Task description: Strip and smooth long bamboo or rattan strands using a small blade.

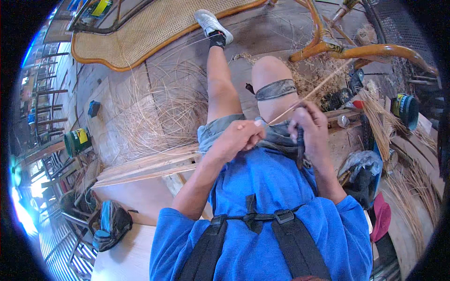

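My left hand (241, 139) is closed in front of my lap. A thin cane strip (323, 84) runs from its fingertips up to the right, past my other hand. Something pale is wrapped on one left fingertip. My right hand (315, 129) is closed around a dark-handled tool (300, 146) that points down toward my lap; its blade or working end is hidden. The strip passes close by the right fingers, over my bent knee. A dark band (276, 90) is tied around that leg just below the knee.
Loose tangled cane strands (159, 107) lie on the floor at left. A woven cane panel (140, 35) lies at the far left, and a bent-wood frame (384, 51) stands at far right above shavings (311, 82). Cane bundles (377, 119) and a dark can (407, 111) are at right.
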`<state>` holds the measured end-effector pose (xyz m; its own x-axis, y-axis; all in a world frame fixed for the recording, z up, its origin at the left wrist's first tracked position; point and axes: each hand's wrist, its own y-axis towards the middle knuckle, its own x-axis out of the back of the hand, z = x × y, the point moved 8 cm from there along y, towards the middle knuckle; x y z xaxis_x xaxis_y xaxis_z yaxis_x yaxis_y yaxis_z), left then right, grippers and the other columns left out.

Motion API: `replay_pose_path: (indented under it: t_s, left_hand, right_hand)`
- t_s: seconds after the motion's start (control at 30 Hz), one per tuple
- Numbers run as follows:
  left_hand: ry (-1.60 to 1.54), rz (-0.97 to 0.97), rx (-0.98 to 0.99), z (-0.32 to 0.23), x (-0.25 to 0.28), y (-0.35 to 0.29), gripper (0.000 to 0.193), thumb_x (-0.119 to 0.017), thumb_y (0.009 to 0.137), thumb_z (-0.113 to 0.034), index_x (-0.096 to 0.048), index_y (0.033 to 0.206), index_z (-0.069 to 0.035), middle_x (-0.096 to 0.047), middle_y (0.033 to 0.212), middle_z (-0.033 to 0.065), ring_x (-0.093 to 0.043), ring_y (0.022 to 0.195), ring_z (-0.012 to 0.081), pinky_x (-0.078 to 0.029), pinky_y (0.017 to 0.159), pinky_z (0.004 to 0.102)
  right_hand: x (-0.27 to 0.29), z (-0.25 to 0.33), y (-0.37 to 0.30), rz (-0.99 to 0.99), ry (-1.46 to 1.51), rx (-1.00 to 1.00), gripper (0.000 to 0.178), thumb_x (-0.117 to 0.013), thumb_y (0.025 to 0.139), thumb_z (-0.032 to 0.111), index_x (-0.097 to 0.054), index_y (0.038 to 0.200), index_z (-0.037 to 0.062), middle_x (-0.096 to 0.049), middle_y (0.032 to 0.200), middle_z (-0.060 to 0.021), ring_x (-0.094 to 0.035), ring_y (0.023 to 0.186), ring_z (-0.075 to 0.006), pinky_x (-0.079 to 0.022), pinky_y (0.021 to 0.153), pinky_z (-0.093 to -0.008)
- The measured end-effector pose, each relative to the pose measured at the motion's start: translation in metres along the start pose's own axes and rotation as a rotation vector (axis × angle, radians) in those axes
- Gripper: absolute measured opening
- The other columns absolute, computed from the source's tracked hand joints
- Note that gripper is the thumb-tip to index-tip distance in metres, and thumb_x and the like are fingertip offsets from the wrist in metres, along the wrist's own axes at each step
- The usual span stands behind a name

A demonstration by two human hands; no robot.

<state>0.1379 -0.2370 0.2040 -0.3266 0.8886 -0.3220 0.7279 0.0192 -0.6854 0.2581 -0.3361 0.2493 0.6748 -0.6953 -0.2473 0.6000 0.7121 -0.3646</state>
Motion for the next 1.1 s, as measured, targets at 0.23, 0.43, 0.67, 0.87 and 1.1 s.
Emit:
replay_pose_path:
  t_s: [0.23, 0.43, 0.67, 0.87, 1.1]
  left_hand:
    - [-0.123, -0.226, -0.155, -0.003, 0.017, 0.012, 0.027, -0.048, 0.091, -0.027, -0.057, 0.08, -0.005, -0.043, 0.06, -0.0047, -0.037, 0.051, 0.0042, -0.031, 0.045, 0.0183]
    - [0.319, -0.455, -0.437, -0.048, 0.006, 0.037, 0.021, -0.048, 0.088, -0.02, -0.057, 0.085, -0.001, -0.046, 0.061, -0.0031, -0.039, 0.053, 0.0049, -0.032, 0.047, 0.0209]
    - [0.389, -0.519, -0.492, -0.044, -0.004, 0.062, 0.024, -0.049, 0.086, -0.02, -0.059, 0.084, 0.002, -0.059, 0.067, 0.017, -0.059, 0.062, 0.0267, -0.045, 0.06, 0.0366]
    - [0.543, -0.606, -0.546, -0.051, -0.002, 0.054, 0.022, -0.048, 0.088, -0.02, -0.057, 0.085, 0.001, -0.051, 0.06, 0.0044, -0.046, 0.054, 0.0113, -0.037, 0.049, 0.0264]
    - [0.362, -0.29, -0.037, 0.024, 0.055, -0.045, 0.025, -0.047, 0.088, -0.024, -0.054, 0.074, -0.004, -0.046, 0.06, -0.0005, -0.042, 0.054, 0.0089, -0.033, 0.047, 0.0247]
  right_hand:
    - [0.007, -0.033, -0.021, 0.0, 0.179, -0.302, 0.033, -0.054, 0.087, 0.026, -0.048, 0.11, 0.0034, -0.05, 0.076, -0.0031, -0.048, 0.053, -0.0108, -0.039, 0.043, -0.0244]
    - [0.046, 0.018, 0.019, -0.169, -0.649, 0.194, 0.032, -0.06, 0.081, 0.019, -0.052, 0.104, -0.0025, -0.055, 0.076, -0.0091, -0.053, 0.071, -0.014, -0.044, 0.068, -0.0263]
    - [0.059, -0.002, 0.057, -0.185, -1.095, 0.241, 0.041, -0.051, 0.086, 0.035, -0.053, 0.104, -0.0022, -0.061, 0.086, -0.0231, -0.059, 0.081, -0.0395, -0.048, 0.07, -0.0426]
    - [0.018, 0.0, 0.059, -0.098, -1.324, 0.219, 0.039, -0.047, 0.088, 0.037, -0.048, 0.097, -0.0006, -0.06, 0.071, -0.0237, -0.059, 0.069, -0.0412, -0.047, 0.062, -0.0483]
    - [0.012, 0.001, 0.066, -0.155, -1.381, 0.31, 0.041, -0.048, 0.087, 0.04, -0.046, 0.098, 0.001, -0.061, 0.069, -0.0204, -0.059, 0.061, -0.0387, -0.049, 0.055, -0.0475]
